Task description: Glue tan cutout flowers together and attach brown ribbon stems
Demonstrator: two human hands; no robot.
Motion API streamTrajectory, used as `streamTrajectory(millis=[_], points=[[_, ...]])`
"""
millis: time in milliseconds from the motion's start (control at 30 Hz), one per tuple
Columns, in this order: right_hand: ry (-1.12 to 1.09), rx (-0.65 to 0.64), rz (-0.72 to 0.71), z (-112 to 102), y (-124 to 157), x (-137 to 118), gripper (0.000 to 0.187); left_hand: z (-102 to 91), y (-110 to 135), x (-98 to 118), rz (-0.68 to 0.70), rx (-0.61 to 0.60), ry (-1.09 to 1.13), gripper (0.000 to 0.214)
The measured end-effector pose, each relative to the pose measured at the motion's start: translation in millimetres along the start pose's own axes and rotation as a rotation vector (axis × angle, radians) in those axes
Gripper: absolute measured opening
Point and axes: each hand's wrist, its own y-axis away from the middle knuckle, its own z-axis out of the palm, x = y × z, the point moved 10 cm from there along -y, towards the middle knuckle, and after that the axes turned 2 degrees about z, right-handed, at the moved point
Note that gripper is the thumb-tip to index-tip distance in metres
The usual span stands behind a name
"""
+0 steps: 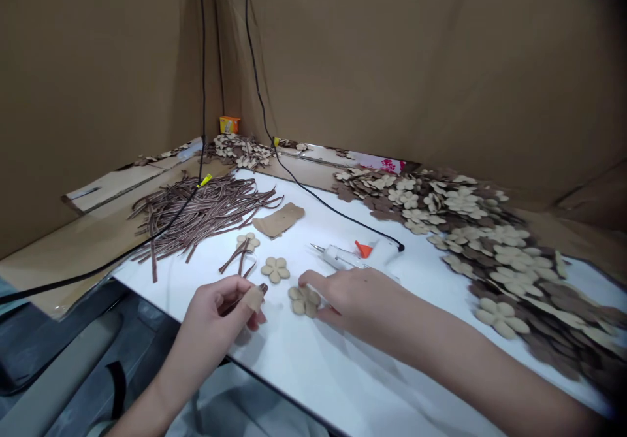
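Note:
My left hand [228, 309], with a tan wrap on its thumb, is closed in a pinch on a thin brown strip [264, 288] near the table's front edge. To its right, my right hand [345, 296] has finger and thumb at opposite edges of a beige five-petal flower [304, 301], which lies on the white board. Another beige flower [275, 270] rests flat between and beyond the two hands. Farther left, short brown strips [241, 257] lie by a third beige flower [249, 241]. Just past my right hand lies a white glue gun [343, 257] with an orange trigger.
A heap of brown strips [196, 211] covers the board's back left. Beige and brown flowers [509, 254] pile along the right. A cardboard scrap [279, 220] lies mid-board. The black cord [323, 208] crosses to the glue gun. Cardboard walls [392, 64] enclose the back and left.

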Motion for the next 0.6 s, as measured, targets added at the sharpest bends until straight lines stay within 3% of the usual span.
streamTrajectory(millis=[133, 367, 467, 600], points=[[-0.022, -0.045, 0.063, 4, -5, 0, 0.025, 5.2, 4, -5, -0.087, -0.088, -0.042, 0.026], [-0.084, 0.058, 0.188, -5, 6, 16, 0.036, 23.4, -1, -9, -0.114, -0.185, -0.125, 0.022], [-0.397, 0.135, 0.174, -7, 13, 25, 0.022, 36.1, -7, -4, -0.071, -0.221, -0.152, 0.019], [-0.935, 0.089, 0.128, 12, 9, 24, 0.022, 51.5, -11, 3, -0.033, -0.268, -0.128, 0.015]])
